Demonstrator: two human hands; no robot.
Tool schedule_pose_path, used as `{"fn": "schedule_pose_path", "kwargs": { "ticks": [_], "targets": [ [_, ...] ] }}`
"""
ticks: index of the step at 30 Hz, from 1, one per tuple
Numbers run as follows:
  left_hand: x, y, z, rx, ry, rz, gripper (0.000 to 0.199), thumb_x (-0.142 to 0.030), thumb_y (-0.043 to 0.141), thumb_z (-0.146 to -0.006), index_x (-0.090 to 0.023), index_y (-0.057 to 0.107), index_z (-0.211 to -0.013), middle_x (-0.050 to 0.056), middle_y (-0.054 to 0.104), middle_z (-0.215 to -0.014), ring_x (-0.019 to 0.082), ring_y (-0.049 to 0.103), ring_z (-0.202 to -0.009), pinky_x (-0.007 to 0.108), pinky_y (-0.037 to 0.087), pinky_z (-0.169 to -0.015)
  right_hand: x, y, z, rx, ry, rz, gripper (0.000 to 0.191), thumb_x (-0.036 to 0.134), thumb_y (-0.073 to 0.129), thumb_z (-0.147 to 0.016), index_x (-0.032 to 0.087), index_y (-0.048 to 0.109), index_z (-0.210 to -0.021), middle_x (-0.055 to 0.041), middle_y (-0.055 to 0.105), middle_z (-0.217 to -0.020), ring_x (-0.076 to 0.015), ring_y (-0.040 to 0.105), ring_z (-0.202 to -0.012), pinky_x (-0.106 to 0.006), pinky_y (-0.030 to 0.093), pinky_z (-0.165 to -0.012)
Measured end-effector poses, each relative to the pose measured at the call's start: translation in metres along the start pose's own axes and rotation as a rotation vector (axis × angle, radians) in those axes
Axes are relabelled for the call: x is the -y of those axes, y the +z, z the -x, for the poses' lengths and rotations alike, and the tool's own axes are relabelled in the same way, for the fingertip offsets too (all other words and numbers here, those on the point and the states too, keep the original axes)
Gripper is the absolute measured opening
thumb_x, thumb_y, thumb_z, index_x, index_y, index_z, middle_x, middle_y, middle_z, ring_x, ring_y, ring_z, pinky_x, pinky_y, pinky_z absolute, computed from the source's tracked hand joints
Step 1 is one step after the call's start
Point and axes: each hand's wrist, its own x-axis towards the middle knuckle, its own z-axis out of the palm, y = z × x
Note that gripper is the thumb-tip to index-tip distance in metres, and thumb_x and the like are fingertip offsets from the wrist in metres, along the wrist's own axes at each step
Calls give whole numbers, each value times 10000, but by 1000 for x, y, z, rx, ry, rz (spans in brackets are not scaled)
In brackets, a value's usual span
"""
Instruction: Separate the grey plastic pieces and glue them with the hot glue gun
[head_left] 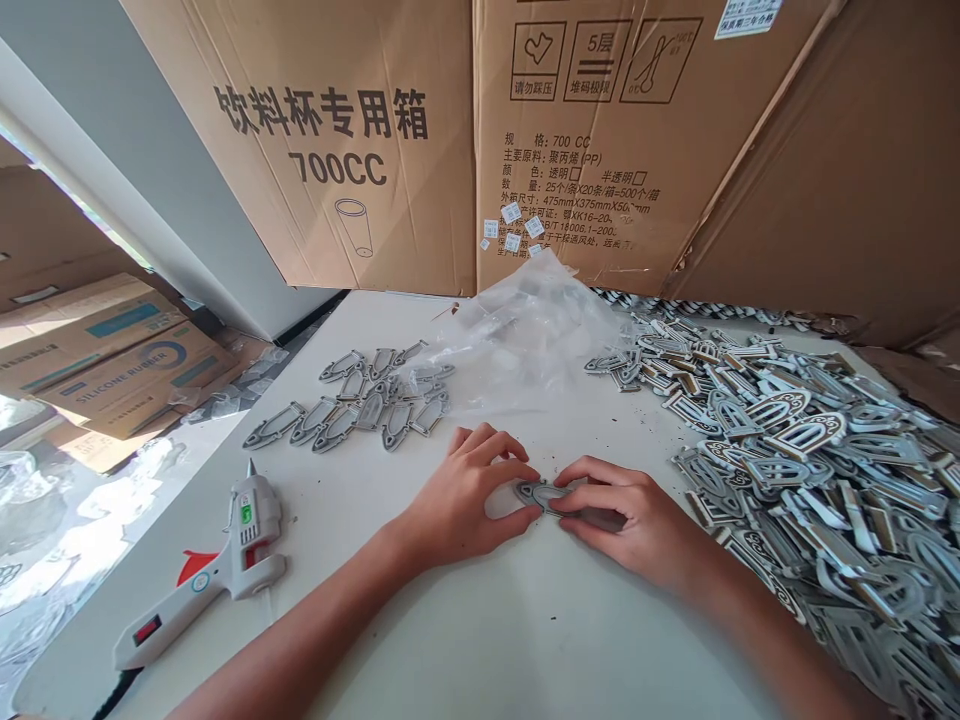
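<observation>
A small grey arched piece (541, 494) lies on the white table between my two hands. My left hand (480, 490) pinches its left end between thumb and fingers. On the other end, the fingers and thumb of my right hand (619, 505) close round it and partly hide it. Behind my left hand, a group of similar grey pieces (373, 408) is spread on the table. To the right of my right hand is a large heap of grey, white and brown-edged pieces (810, 450).
A white and grey glue gun (247, 540) lies at the left of the table (465, 640). A crumpled clear plastic bag (517, 350) sits at the back, before large cardboard boxes (375, 230). More boxes (127, 350) stand beyond the left edge.
</observation>
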Motion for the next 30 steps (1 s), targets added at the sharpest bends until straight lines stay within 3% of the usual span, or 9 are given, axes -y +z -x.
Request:
{"fn": "schedule_pose_path", "kwargs": {
  "ticks": [4, 10, 16, 20, 24, 26, 30],
  "targets": [
    [2, 0, 0, -1, -15, -19, 279, -377, 677, -1028, -281, 704, -1288, 25, 723, -1308, 255, 586, -1193, 463, 321, -1079, -9, -9, -2, -185, 15, 220, 250, 293, 541, -1112, 316, 781, -1177, 1, 650, -1259, -138, 691, -944, -253, 541, -809],
    [4, -1, -1, 11, -12, -41, 165, -248, 651, -1027, -264, 720, -1175, -8, 746, -1249, 230, 592, -1151, 450, 322, -1069, -22, -12, -5, -281, 46, 548, 472, 373, 418, -1160, 306, 496, -1621, -45, 519, -1523, -255, 572, -1313, -369, 545, -1024],
    [4, -1, -1, -9, -26, -37, 277, -231, 665, -1011, -255, 676, -1287, 27, 731, -1284, 236, 600, -1137, 448, 340, -1068, -54, -22, -4, -582, 101, 805, 480, 434, 393, -1146, 168, 652, -1450, -101, 559, -1491, -354, 508, -1270, -533, 446, -1108],
    [6, -1, -2, -2, -25, -30, 213, -259, 693, -1016, -260, 710, -1228, 10, 778, -1145, 238, 626, -1067, 453, 348, -1053, -78, -30, -10, -539, 188, 880, 502, 355, 315, -1147, 156, 569, -1531, -88, 525, -1556, -350, 475, -1354, -553, 411, -1114],
    [8, 1, -2, 19, -4, 8, 157, -220, 673, -1028, -255, 730, -1171, -3, 790, -1041, 216, 653, -965, 436, 386, -998, -84, -32, -20, -472, 198, 914, 494, 281, 254, -1150, 187, 499, -1569, -74, 528, -1564, -303, 421, -1478, -596, 287, -1195],
    [8, 2, -2, 11, 2, 24, 166, -186, 657, -1028, -256, 730, -1160, -7, 791, -1034, 209, 661, -958, 426, 399, -986, -84, -32, -22, -470, 192, 898, 481, 284, 230, -1159, 208, 510, -1544, -73, 569, -1521, -283, 432, -1487, -601, 248, -1210],
    [7, 1, 0, 8, 21, 21, 198, -169, 621, -1034, -261, 713, -1184, 1, 786, -1075, 208, 662, -973, 421, 411, -978, -86, -34, -21, -503, 170, 830, 457, 314, 232, -1161, 231, 584, -1441, -82, 635, -1420, -247, 532, -1397, -529, 293, -1189]
  ]
}}
